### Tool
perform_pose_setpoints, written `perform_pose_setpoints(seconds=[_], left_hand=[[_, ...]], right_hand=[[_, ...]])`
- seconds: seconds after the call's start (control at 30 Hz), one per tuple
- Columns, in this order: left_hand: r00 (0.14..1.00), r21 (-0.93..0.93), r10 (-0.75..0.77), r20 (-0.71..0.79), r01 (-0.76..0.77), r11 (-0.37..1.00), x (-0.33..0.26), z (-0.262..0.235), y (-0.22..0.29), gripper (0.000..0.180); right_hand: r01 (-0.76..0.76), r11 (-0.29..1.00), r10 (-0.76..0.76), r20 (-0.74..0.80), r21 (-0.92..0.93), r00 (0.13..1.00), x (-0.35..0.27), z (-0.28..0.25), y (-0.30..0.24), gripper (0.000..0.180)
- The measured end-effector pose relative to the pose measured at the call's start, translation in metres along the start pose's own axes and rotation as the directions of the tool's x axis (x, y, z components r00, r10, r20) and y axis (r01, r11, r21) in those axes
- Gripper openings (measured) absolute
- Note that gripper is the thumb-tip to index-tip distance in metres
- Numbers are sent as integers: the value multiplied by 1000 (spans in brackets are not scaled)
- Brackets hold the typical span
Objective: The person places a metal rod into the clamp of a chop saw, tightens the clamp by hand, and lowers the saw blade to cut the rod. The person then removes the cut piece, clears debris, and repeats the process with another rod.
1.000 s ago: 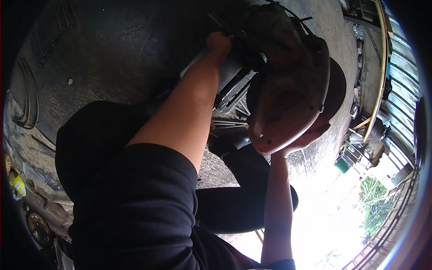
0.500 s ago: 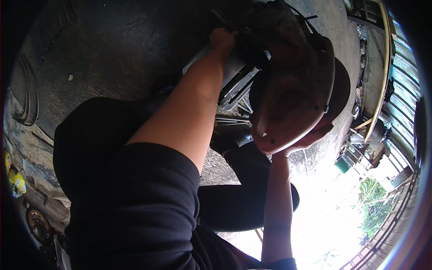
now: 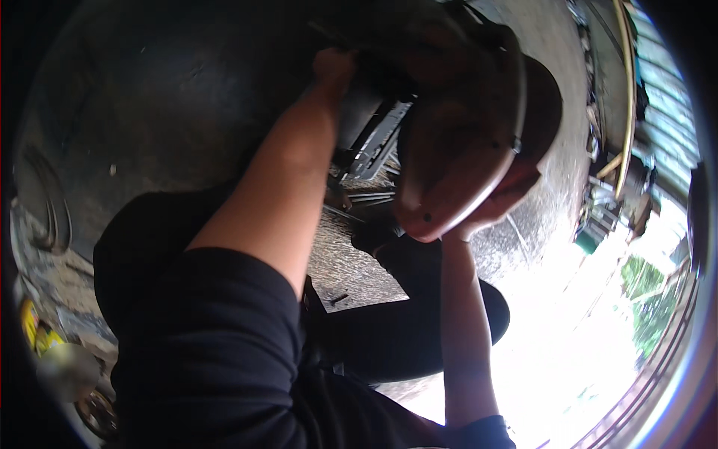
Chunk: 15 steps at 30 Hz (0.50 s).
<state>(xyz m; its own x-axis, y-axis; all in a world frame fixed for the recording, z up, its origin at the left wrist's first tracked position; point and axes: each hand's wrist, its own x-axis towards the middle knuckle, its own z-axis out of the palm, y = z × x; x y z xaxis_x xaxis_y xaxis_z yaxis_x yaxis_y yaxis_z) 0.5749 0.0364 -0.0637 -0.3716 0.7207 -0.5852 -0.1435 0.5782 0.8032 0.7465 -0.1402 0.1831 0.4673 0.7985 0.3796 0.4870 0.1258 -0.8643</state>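
Observation:
A glossy reddish-brown curved panel (image 3: pixel 456 168), shaped like a scooter's body cover, is tilted in front of me right of the middle. My right hand (image 3: pixel 493 213) is closed around its lower right edge, the fingers partly hidden by it. A rounded dark part (image 3: pixel 544 112) shows behind the panel. Farther up, my left hand (image 3: pixel 333 66) is closed at some dark parts left of the panel; deep shade hides what is in it. Between my arms sits a black slotted frame piece (image 3: pixel 378 138).
Thin rods (image 3: pixel 372 197) lie below the frame piece, near my dark trouser leg (image 3: pixel 389 337). Curved hoops (image 3: pixel 52 209) rest on the floor at far left, above yellow packaging (image 3: pixel 41 333) and a small wheel (image 3: pixel 97 411). Long wooden poles (image 3: pixel 627 97) stand at right.
My view has shifted, and both hands and the panel sit farther left in it. Both hands keep their hold. More floor shows between my arms.

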Motion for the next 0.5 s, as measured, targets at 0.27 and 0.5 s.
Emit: perform_pose_setpoints(seconds=[0.27,0.5], left_hand=[[753,787,331,569,-615,47,20,-1,-5,36],[864,403,269,426,-448,798,-46,39,24,49]], right_hand=[[248,878,-266,13,-409,964,12,-1,3,66],[318,863,-370,-60,-393,927,15,-4,11,71]])
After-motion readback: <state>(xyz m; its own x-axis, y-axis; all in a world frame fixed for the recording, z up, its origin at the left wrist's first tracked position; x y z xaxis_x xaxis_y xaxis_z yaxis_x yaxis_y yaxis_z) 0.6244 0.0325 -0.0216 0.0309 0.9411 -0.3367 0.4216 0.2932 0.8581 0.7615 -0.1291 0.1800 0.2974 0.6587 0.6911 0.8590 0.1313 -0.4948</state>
